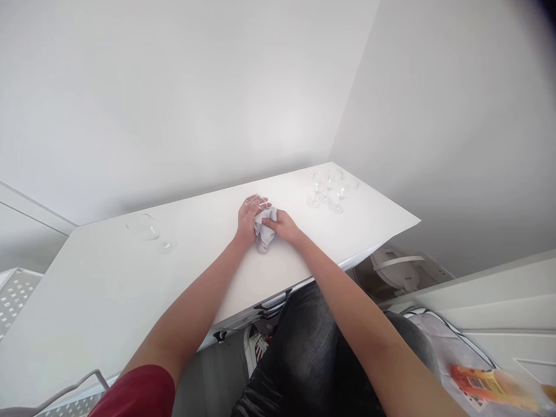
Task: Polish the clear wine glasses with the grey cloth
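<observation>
On the white table [130, 289] my left hand [248, 221] wraps around a clear glass [257, 202] at the middle of the top. My right hand [282, 225] is closed on a grey cloth [263, 233] pressed against that glass. Both hands touch each other over the cloth. Most of the glass is hidden by my fingers and the cloth.
One clear stemmed glass [145, 229] lies on its side at the left of the table. A group of clear stemmed glasses [332, 188] stands at the far right corner. White walls close in behind and to the right. A white perforated basket [17, 292] sits at the left.
</observation>
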Tool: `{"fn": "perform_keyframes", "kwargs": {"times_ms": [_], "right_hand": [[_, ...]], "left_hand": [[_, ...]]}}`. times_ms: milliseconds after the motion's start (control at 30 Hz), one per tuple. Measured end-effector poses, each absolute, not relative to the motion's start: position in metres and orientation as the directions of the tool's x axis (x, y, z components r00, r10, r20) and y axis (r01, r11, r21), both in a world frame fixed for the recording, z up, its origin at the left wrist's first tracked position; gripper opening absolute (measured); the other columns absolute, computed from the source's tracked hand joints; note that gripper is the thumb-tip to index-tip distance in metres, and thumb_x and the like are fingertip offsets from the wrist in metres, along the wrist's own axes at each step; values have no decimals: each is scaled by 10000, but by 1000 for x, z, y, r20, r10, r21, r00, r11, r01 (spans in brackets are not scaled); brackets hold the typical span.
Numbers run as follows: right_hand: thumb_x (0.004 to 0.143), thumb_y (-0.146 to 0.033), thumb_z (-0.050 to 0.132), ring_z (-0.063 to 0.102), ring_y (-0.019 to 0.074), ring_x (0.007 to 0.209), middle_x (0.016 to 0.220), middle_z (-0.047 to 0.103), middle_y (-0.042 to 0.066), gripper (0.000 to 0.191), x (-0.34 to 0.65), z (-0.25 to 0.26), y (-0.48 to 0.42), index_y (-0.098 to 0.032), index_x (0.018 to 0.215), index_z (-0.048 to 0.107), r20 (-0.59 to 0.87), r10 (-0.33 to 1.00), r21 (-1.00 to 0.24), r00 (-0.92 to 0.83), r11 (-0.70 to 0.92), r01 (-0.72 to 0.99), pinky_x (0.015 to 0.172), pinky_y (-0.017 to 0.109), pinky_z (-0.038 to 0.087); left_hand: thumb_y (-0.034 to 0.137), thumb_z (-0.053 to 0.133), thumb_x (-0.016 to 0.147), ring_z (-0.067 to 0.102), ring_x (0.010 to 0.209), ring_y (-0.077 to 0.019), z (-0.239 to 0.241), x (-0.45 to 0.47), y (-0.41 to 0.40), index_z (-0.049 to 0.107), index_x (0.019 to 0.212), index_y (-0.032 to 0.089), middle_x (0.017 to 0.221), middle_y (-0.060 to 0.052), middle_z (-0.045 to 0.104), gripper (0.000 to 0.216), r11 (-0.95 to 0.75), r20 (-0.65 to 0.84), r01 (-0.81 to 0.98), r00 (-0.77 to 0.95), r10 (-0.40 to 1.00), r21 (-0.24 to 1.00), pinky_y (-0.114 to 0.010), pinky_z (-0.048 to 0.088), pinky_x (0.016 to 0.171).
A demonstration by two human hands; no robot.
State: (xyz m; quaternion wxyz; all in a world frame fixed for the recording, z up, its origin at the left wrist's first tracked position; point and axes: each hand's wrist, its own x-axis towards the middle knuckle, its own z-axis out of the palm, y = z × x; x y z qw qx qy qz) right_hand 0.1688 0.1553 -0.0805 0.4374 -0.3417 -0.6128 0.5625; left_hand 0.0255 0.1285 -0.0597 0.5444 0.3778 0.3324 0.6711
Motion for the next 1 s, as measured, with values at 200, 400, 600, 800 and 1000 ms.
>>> {"fn": "perform_keyframes", "kwargs": {"times_ms": [200,400,600,800,1000], "right_hand": [[770,-591,796,603,176,726,762,688,13,418,174,-88,168,-189,792,683,81,974,-969,-213,27,-244,718,316,488],[896,-489,709,592,167,852,886,656,-12,260,187,-84,168,-260,951,600,173,913,-971,369,220,-89,785,290,502],[824,-599,763,688,231,967,1119,727,61,531,168,-78,163,-256,1209,634,12,949,-848,-314,-157,-507,819,378,592],[701,-293,837,669,216,1096,1179,754,26,464,177,-88,172,-265,1142,695,155,985,-874,-78,100,-476,956,360,540],[709,-318,842,652,201,946,1011,753,18,271,187,-95,177,-233,930,710,152,969,-948,198,199,-248,879,338,530]], "left_hand": [[572,795,833,717,1139,-278,-58,22,130,646,1078,226,1270,-107,711,449,-167,135,-501,-100,986,849,-417,567,947],[457,851,793,609,1374,-286,-63,10,139,619,1017,255,1386,-93,645,381,-243,136,-637,-213,968,731,-471,525,1122],[332,915,718,560,1416,-206,-66,12,142,535,1125,321,1341,-43,641,557,-319,213,-604,-243,946,730,-446,471,1184],[276,942,673,636,1279,-226,-65,28,133,598,1098,282,1254,-52,673,547,-276,242,-382,-136,961,882,-417,517,1089],[267,953,671,652,1279,-274,-62,32,129,645,1114,247,1178,-66,677,539,-240,221,-360,-95,971,901,-504,539,1112]]}}
